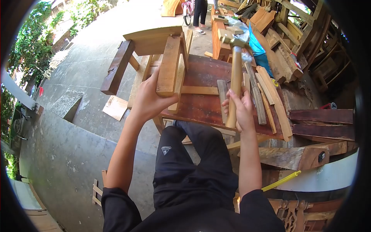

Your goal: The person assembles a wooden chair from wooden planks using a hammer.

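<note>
My left hand (148, 97) is closed around a thick leg (169, 67) of a small wooden stool (152, 41). The stool is turned over on its side, its seat board toward the far side and another dark leg (119, 69) jutting out at the left. In my right hand (242, 106) is a hammer (235, 73), gripped low on its wooden handle and held upright with the head at the top. The hammer is apart from the stool, to its right. Beneath both lies a reddish-brown wooden bench top (199, 73).
Loose wood strips (266, 100) lie along the bench's right side. Stacked timber (278, 42) and a blue plastic sheet (258, 48) are farther right. A person (200, 15) stands by a bicycle (188, 12) at the back. A flat board (115, 108) rests on the concrete floor.
</note>
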Tool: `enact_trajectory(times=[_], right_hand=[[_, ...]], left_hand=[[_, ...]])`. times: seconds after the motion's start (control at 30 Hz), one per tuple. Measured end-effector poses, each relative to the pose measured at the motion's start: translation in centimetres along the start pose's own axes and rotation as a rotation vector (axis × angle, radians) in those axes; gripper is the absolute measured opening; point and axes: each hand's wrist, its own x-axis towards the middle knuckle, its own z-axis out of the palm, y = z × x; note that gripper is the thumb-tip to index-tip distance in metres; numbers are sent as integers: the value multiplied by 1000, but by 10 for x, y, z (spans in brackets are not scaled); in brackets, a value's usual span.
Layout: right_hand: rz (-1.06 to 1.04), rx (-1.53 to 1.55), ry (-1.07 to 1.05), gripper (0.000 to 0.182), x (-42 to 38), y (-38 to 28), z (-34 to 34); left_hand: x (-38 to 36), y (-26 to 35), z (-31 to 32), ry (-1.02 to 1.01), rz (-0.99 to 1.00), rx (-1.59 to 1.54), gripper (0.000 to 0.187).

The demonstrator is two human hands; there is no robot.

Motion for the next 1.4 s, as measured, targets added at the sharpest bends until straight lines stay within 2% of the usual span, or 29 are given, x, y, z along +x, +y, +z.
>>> enact_trajectory(times=[0.07, 0.17, 0.3, 0.33, 0.37, 0.43, 0.53, 0.77, 0.87, 0.97, 1.03, 1.1, 1.13, 1.27, 1.4], right_hand=[[-63, 111, -42, 47, -6, -14, 17], [-120, 272, -4, 44, -7, -22, 39], [-138, 321, 80, 45, -11, -2, 75], [-93, 292, 55, 43, -15, 5, 85], [-56, 201, -4, 49, -22, 10, 94], [66, 29, -215, 58, -31, 11, 98], [82, 106, -288, 65, -29, 6, 97], [-40, 141, -133, 51, -26, -4, 83], [-147, 148, 63, 54, -29, -14, 82], [-200, 231, 163, 58, -28, -16, 90], [-165, 189, 164, 61, -34, -12, 105], [-42, 64, -38, 71, -42, 2, 113], [1, -66, -210, 75, -38, 11, 113], [-6, -30, -268, 74, -44, 6, 126], [14, 37, -254, 72, -42, 1, 115]], left_hand=[[0, -1, 0, 5, -10, 27, 93], [0, -1, 1, 2, -31, 28, 93], [0, -10, 5, 48, 25, 56, 92], [0, -9, 4, 44, 14, 63, 92], [0, -8, 3, 38, 3, 72, 92], [0, -2, -2, 34, -40, -6, 90], [0, -3, -6, 33, -66, -48, 86], [-1, -17, -8, 60, -17, 54, 88], [-2, -12, -12, 39, -26, 19, 92], [-1, -4, -15, 1, -86, 4, 93], [-2, -7, -14, 27, -26, 5, 93], [-2, -12, -11, 59, 10, -15, 92], [-1, -15, -11, 77, 17, -35, 92], [2, -12, -19, 30, -56, -13, 92], [1, -15, -22, 21, -37, 26, 93]])
